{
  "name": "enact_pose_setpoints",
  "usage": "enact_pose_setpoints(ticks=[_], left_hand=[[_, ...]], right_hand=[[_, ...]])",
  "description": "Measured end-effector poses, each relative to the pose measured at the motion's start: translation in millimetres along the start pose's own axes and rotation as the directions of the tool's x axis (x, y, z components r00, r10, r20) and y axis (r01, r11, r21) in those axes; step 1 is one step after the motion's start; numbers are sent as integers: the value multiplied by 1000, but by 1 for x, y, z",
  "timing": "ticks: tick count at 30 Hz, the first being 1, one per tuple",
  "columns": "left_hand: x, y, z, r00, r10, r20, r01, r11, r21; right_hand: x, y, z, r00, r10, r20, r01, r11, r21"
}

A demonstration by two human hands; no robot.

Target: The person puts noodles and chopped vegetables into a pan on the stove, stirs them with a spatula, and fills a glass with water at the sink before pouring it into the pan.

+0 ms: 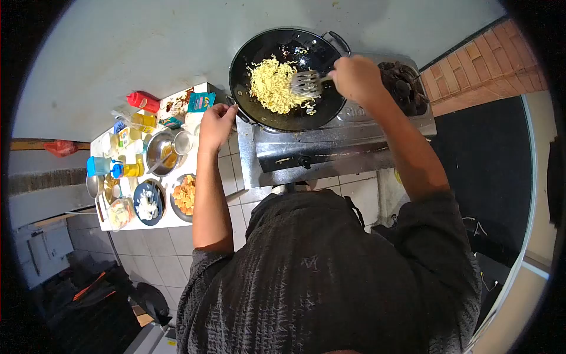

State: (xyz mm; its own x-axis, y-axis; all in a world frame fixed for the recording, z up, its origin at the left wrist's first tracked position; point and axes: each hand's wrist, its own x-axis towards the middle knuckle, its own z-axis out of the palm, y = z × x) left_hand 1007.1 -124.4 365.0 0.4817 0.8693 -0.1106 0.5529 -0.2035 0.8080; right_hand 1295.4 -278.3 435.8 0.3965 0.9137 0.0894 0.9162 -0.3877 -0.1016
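Clearly, right hand (357, 78) curled tight round spatula (306, 84); left hand (216, 127), fingers nearly closed, pinching wok (323, 111) by ear. Noodles (272, 85) in wok, left of right fingers, against spatula head. Advisable: brace ear, slide blade low, turn gently.

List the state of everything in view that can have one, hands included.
Wok: on the stove, uncovered
Noodles: loose, heaped in the wok
Slotted spatula: head against the noodles
Right hand: closed around the spatula
Left hand: gripping the wok's near-left handle
Right burner: uncovered, no pot
Steel bowl: partly filled
Dark blue plate: holding white pieces
Burner flame under wok: hidden
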Motion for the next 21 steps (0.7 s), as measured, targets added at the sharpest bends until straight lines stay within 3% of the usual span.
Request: enact_pose_setpoints(ticks=[4,6,9,15,17,19,21], left_hand=[[-4,4,1,1000,1,3,-1,1000,-21],[-6,8,2,1000,-1,0,1,1000,-19],[-6,10,1,1000,-4,-19,4,1000,4],[-10,18,-2,1000,6,15,-6,1000,-2],[-11,6,1,1000,0,6,0,1000,-16],[-18,0,3,995,44,-91,-50,996,-69],[-30,-5,-8,994,-24,-105,20,999,-42]], right_hand=[[12,-19,-3,990,15,-143,-14,1000,12],[21,-33,10,998,9,-70,1,989,149],[21,-35,0,999,33,16,-33,999,0],[10,-39,9,999,-10,45,8,999,47],[-6,-20,20,988,53,145,-69,991,113],[-36,-14,30,967,216,138,-245,937,248],[-63,-9,39,958,190,214,-262,882,393]])
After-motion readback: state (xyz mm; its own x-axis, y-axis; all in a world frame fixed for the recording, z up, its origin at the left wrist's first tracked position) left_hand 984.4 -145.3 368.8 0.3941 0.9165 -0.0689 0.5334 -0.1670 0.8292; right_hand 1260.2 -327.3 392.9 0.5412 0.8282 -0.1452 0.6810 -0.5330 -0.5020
